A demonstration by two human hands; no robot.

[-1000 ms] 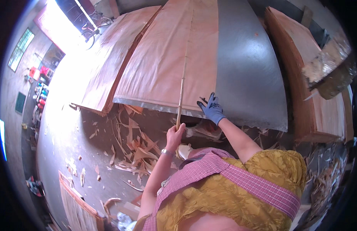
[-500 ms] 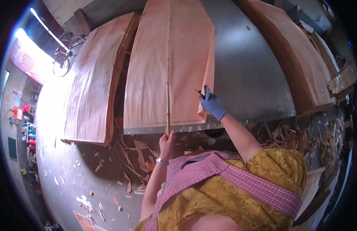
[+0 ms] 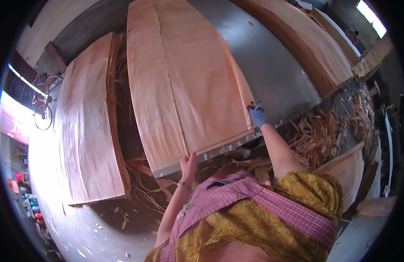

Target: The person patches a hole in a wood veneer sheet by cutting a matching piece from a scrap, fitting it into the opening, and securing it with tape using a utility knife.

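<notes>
A long sheet of pinkish wood veneer [image 3: 202, 87] lies over the left part of a grey metal-topped table [image 3: 272, 56]. Lengthwise on the veneer rests a thin bamboo stick [image 3: 170, 83], its near end in my bare left hand [image 3: 188, 168], which is closed around it at the table's front edge. My right hand [image 3: 258, 114], in a blue glove with dark fingertips, pinches the veneer's right edge near its front corner. A small dark tip shows at those fingers, too small to name. The fingers' undersides are hidden.
Left of the table stands a stack of veneer sheets [image 3: 86, 131]; another veneer stack [image 3: 315, 52] stands at the right. Wood scraps [image 3: 315, 135] pile on the floor along the table's front right. A bicycle [image 3: 43, 111] is at the far left.
The view has turned. The veneer's right edge, curled and folded before, now lies further right and flatter, with my right hand at it. My left hand keeps hold of the bamboo stick.
</notes>
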